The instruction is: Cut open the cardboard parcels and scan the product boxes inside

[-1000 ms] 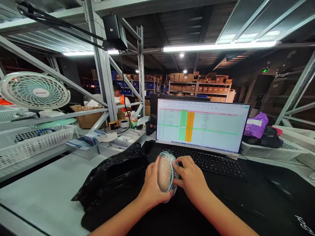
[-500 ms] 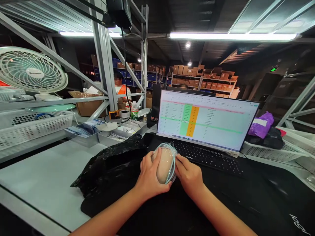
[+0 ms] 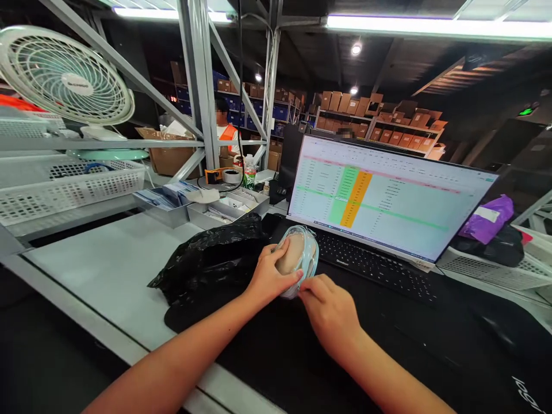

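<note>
A clear rounded pouch (image 3: 310,253) with pale blue trim and something beige inside is held up over the black desk mat. My left hand (image 3: 268,275) is wrapped around its left side, thumb across the near face. At the pouch's lower right edge, my right hand (image 3: 331,310) is closed in a pinch on the trim; whether a zip pull is between the fingertips is too small to tell. A crumpled black plastic bag (image 3: 202,261) lies just left of my hands, its mouth partly open.
Behind the pouch are a black keyboard (image 3: 375,267) and a monitor (image 3: 388,201) showing a spreadsheet. Grey trays (image 3: 228,210) and a bottle (image 3: 249,172) stand at the back left. A white basket (image 3: 491,270) holds bagged parcels at right. Another person is in the background.
My right hand has slid down the pouch's edge from its right side to the lower right. The pouch is turned slightly, with more blue trim showing. The camera view has shifted.
</note>
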